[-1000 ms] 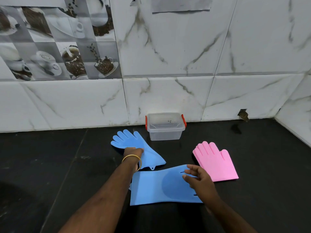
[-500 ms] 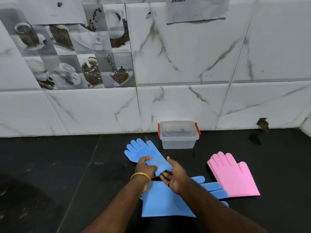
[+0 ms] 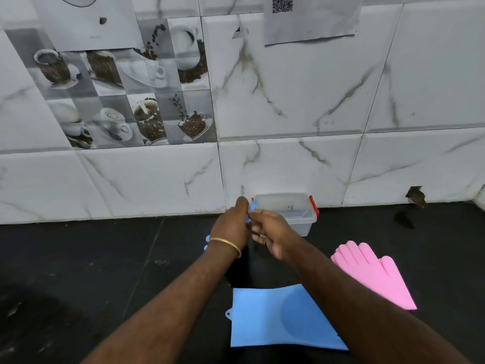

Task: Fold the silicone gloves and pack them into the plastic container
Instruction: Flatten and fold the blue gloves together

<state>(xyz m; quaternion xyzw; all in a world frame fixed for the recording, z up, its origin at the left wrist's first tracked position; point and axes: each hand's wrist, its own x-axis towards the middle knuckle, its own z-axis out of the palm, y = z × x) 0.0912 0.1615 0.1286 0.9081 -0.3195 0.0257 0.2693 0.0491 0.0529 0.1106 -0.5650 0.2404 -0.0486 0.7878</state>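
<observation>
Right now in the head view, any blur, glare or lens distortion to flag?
Head view: motion blur softens both hands, left hand and right hand, and the blue glove between them; wide-angle bowing curves the tile lines; the black counter is dim with faint sheen; the container and pink glove read clearly.

The counter is black. One glove lying on it is light blue, another pink. The container is clear with red-orange clips. The wall tiles are white marble veined grey; a grey panel shows coffee cups and brown beans. The bangle looks gold.
</observation>
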